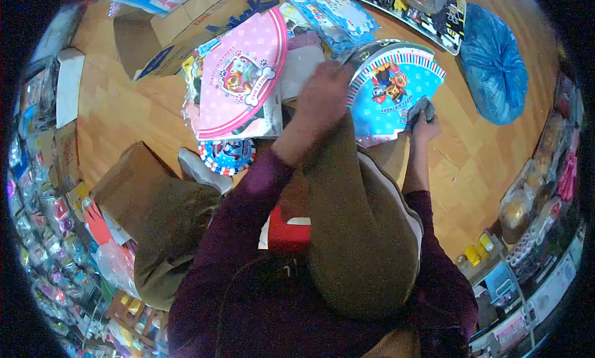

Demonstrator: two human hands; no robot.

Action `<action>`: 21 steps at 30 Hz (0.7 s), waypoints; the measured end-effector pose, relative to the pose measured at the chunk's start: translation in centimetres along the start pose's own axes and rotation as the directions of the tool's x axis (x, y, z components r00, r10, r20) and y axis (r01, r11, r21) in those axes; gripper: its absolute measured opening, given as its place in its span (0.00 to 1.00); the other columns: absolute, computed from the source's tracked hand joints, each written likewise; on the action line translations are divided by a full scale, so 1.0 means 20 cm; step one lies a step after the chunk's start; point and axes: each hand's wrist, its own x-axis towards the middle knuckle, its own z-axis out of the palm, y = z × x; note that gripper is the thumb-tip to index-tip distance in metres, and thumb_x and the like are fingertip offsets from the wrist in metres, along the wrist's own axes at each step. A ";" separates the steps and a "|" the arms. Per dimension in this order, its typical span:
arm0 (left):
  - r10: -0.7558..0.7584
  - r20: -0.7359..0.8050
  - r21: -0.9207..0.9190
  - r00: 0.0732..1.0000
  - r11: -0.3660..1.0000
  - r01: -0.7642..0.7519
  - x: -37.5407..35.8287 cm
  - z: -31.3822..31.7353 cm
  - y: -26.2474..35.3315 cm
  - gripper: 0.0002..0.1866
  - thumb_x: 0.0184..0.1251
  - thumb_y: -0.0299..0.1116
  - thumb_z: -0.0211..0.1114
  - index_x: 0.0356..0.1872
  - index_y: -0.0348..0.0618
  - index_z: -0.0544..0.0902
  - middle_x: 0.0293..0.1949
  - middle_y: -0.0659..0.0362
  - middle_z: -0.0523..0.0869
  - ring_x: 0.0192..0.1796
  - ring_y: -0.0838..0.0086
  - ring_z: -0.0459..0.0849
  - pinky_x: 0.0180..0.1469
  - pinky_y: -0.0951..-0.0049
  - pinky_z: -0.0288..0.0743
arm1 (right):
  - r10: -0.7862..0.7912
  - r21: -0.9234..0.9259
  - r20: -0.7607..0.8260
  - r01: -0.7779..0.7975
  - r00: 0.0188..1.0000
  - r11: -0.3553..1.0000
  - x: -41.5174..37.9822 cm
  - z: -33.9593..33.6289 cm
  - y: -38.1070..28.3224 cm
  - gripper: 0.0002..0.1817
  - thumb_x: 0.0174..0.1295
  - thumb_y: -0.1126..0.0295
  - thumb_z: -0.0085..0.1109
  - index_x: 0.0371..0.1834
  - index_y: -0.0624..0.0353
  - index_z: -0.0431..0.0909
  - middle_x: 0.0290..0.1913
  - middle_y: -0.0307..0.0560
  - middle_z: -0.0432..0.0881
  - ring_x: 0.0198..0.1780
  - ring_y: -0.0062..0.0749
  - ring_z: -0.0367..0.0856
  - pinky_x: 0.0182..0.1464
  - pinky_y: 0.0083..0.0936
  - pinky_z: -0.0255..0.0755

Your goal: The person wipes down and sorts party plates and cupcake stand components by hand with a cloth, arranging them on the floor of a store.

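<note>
A stack of flat, fan-shaped blue birthday party hats (396,88) with cartoon dogs lies in front of my raised knee. My right hand (427,129) is closed around a dark grey cloth (422,112) and presses it at the lower right edge of the top blue hat. My left hand (322,95) is at the left edge of that stack, smeared by motion, so its fingers do not show clearly. To its left lies a pink fan-shaped party hat (248,79) on top of plastic-wrapped packs. A round blue paper plate (227,155) with a striped rim sits below the pink hat.
An open cardboard box (186,30) stands at the back left. Blue printed packs (334,14) lie behind the hats. A tied blue plastic bag (494,64) is on the wooden floor at right, beside a black patterned tray (434,23). Packaged goods line both sides.
</note>
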 end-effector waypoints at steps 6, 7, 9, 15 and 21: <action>-0.268 -0.180 0.353 0.947 0.881 0.316 -0.26 -0.29 -0.35 0.33 0.34 0.28 0.68 0.49 0.40 0.67 0.46 0.45 0.69 0.48 0.51 0.67 0.50 0.59 0.63 | -0.009 -0.060 0.002 0.009 1.000 0.998 -0.02 -0.01 -0.05 0.12 0.45 0.69 0.59 0.29 0.69 0.74 0.26 0.57 0.78 0.27 0.42 0.77 0.33 0.32 0.68; -0.302 -0.150 0.361 0.941 0.869 0.337 -0.29 -0.31 -0.37 0.32 0.35 0.27 0.67 0.48 0.41 0.67 0.46 0.46 0.69 0.48 0.51 0.67 0.50 0.60 0.64 | -0.006 -0.053 0.000 0.006 1.000 0.999 -0.02 0.01 -0.05 0.12 0.45 0.69 0.59 0.29 0.69 0.74 0.26 0.57 0.78 0.27 0.42 0.77 0.33 0.32 0.68; -0.303 -0.082 0.329 0.950 0.891 0.313 -0.31 -0.33 -0.40 0.30 0.37 0.27 0.66 0.47 0.41 0.68 0.45 0.46 0.70 0.47 0.52 0.68 0.48 0.60 0.65 | -0.018 -0.044 -0.015 0.017 1.000 0.999 -0.02 0.01 -0.03 0.12 0.45 0.69 0.59 0.28 0.68 0.74 0.26 0.57 0.78 0.27 0.43 0.77 0.32 0.33 0.68; -0.249 -0.011 0.317 0.968 0.918 0.240 -0.32 -0.33 -0.44 0.20 0.44 0.23 0.59 0.44 0.39 0.70 0.42 0.46 0.73 0.43 0.53 0.72 0.45 0.60 0.67 | 0.037 -0.117 0.013 -0.035 0.999 0.993 -0.02 0.00 -0.05 0.13 0.47 0.68 0.58 0.32 0.68 0.75 0.30 0.56 0.78 0.31 0.41 0.77 0.37 0.30 0.68; -0.149 -0.079 0.325 0.986 0.931 0.166 -0.34 -0.35 -0.44 0.17 0.47 0.23 0.56 0.42 0.37 0.72 0.41 0.44 0.75 0.43 0.53 0.73 0.43 0.62 0.69 | -0.035 -0.051 -0.008 0.035 0.999 0.998 -0.03 -0.01 -0.08 0.13 0.46 0.68 0.58 0.28 0.68 0.73 0.26 0.59 0.77 0.28 0.48 0.75 0.33 0.35 0.67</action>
